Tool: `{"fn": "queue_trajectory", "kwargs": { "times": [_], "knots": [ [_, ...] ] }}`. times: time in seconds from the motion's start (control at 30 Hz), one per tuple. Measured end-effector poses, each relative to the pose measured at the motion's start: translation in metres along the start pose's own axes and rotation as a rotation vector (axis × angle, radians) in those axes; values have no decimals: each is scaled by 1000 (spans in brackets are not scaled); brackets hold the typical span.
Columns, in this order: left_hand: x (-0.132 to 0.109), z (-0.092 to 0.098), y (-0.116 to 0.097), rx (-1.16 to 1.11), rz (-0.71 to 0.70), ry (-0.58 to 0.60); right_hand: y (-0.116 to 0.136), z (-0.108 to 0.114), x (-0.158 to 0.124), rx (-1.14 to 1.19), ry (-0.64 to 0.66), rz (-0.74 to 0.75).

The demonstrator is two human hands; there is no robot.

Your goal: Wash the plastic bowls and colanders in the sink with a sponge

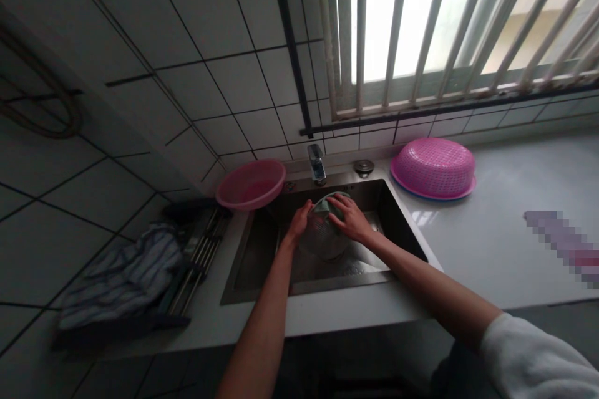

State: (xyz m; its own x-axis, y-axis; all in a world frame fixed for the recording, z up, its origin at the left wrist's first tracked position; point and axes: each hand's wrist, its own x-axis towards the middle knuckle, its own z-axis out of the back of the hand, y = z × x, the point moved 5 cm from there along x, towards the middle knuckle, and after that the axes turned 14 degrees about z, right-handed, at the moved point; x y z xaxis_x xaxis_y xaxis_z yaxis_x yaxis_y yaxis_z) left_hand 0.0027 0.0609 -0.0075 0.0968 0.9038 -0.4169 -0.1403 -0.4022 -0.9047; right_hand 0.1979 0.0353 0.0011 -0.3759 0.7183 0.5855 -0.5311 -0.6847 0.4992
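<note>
Over the sink (362, 276), a see-through, ribbed-looking bowl (322, 242) is held tilted, its rim towards the tap. My left hand (300, 222) grips the bowl's left side near the rim, thumb up. My right hand (350, 218) is on the far right of the rim, fingers bent over a green cloth (324, 206) pressed against the bowl. Part of the cloth is hidden under these fingers. The sink's steel floor shows wet below the bowl.
The tap (316, 163) stands behind the sink, with a round metal drain plug (364, 166) to its right. A pink basin (253, 184) rests at the back left corner. An upturned pink basket (437, 167) sits right. A striped cloth (126, 277) lies beside a metal rack (199, 265).
</note>
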Motion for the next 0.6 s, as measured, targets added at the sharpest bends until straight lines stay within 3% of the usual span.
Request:
{"fn": "queue_trajectory", "kwargs": {
  "times": [0.27, 0.43, 0.6],
  "knots": [
    [4, 2, 3, -49, -30, -51, 36, -9, -2, -169, 94, 120],
    [5, 5, 4, -78, -33, -89, 68, -19, -3, -218, 244, 354],
    [6, 10, 2, 4, -51, -181, 61, -14, 1, -147, 251, 369]
  ]
}}
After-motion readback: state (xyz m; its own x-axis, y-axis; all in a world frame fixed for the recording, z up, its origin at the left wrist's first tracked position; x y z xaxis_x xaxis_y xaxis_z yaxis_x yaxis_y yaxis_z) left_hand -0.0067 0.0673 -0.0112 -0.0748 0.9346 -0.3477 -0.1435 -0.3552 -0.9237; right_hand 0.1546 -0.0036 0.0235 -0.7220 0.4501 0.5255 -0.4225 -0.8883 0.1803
